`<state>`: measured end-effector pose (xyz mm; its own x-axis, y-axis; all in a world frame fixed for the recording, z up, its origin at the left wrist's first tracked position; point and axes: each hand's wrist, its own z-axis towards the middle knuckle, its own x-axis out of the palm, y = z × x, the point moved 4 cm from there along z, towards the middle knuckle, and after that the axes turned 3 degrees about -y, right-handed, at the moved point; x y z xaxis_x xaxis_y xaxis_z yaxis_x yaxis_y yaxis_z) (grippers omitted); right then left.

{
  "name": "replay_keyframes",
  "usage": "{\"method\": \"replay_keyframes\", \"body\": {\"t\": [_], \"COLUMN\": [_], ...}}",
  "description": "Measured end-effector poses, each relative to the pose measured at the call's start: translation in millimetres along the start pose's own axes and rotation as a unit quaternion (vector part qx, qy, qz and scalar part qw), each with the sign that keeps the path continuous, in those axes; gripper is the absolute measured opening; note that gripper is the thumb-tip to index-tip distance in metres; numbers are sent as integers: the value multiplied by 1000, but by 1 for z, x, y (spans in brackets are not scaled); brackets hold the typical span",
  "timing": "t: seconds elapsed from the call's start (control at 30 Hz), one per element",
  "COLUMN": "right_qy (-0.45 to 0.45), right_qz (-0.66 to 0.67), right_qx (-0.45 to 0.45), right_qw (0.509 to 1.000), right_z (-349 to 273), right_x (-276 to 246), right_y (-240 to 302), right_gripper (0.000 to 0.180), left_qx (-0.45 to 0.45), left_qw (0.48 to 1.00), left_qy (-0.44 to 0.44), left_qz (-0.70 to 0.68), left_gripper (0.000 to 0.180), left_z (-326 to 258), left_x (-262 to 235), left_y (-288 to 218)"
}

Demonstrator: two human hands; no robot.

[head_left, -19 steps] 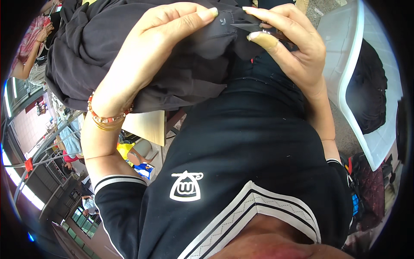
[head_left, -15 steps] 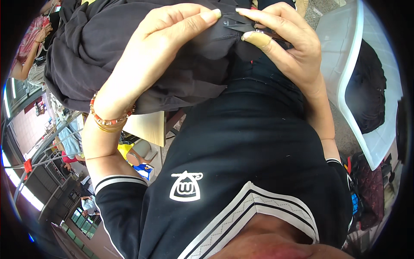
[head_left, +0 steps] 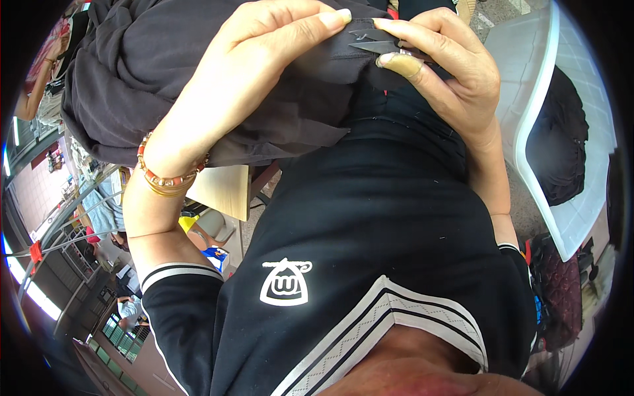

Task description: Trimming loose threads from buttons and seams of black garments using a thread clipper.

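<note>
At the far left edge another person's arm (head_left: 30, 105) shows, well apart from the work. The dark grey garment (head_left: 165, 79) lies bunched across the wearer's lap, its bulk spilling to the left so that only one folded edge comes up to the hands. The left hand (head_left: 251, 59), beaded and gold bangles (head_left: 165, 181) on its wrist, lies over that fold, fingers closed down on the cloth, apparently to keep the edge taut and still. Just beside its fingertips sit small metal thread snips (head_left: 373, 43), blades pointing left at the held edge. The right hand (head_left: 449, 72) grips them, fingers curled around the snips; the thumb wears a yellowish guard (head_left: 399, 65), probably against the blades. Further right stands a white plastic chair (head_left: 548, 132) with dark cloth (head_left: 558, 145) piled in it.
</note>
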<state>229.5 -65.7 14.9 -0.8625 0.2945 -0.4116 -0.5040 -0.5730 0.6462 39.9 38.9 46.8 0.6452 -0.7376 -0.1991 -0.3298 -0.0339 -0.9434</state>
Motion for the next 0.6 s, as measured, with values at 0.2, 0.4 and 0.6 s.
{"method": "replay_keyframes", "body": {"t": [0.2,0.4,0.6], "right_qy": [-22,-12,-40], "right_qz": [4,-5,50], "right_qx": [1,0,89], "right_qw": [1000,1000,994], "right_z": [-2,-1,16], "right_x": [0,0,2], "right_y": [1,-1,12], "right_gripper": [37,35,23], "left_qx": [-5,-2,-1], "left_qw": [1000,1000,1000], "left_qy": [-2,-14,-3], "left_qz": [-14,-12,-10], "left_gripper": [26,27,27], "left_z": [0,1,2], "left_x": [0,-1,-1], "left_y": [3,4,1]}}
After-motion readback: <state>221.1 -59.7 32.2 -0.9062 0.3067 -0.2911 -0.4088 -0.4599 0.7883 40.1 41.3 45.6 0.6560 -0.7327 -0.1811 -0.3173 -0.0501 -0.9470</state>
